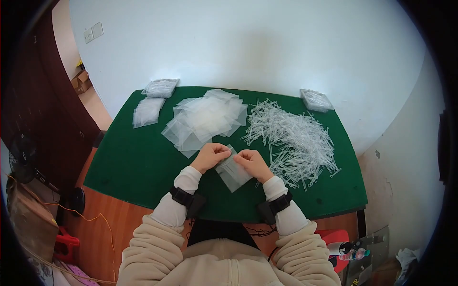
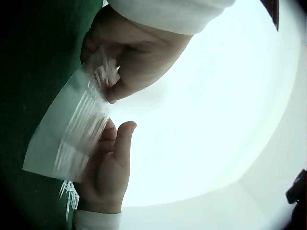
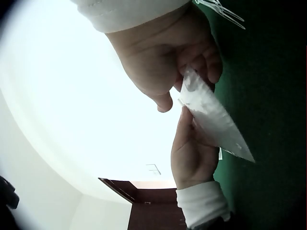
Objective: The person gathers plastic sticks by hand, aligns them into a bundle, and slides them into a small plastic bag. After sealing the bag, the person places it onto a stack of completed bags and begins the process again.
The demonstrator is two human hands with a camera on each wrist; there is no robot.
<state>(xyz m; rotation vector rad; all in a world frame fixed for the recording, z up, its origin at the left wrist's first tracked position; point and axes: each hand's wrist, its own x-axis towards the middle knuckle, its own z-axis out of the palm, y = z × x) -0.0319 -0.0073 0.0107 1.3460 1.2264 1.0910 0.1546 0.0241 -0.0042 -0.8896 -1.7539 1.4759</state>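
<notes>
A small clear plastic bag (image 1: 233, 177) with several thin clear sticks inside is held over the green table, in front of the body. My left hand (image 1: 210, 158) pinches its upper edge between thumb and fingers. At the other upper side is my right hand (image 1: 254, 165); its fingers (image 3: 211, 64) curl at the bag's edge while the thumb stands apart from the film. In the left wrist view, the sticks lie side by side within the bag (image 2: 72, 129). Part of the bag's mouth is hidden by the fingers.
Flat empty bags (image 1: 205, 119) lie in a loose heap beyond the hands. To the right spreads a pile of clear plastic sticks (image 1: 296, 140) with looped ends. Filled bags (image 1: 161, 88) are stacked at the far left, another filled bag (image 1: 317, 100) at the far right.
</notes>
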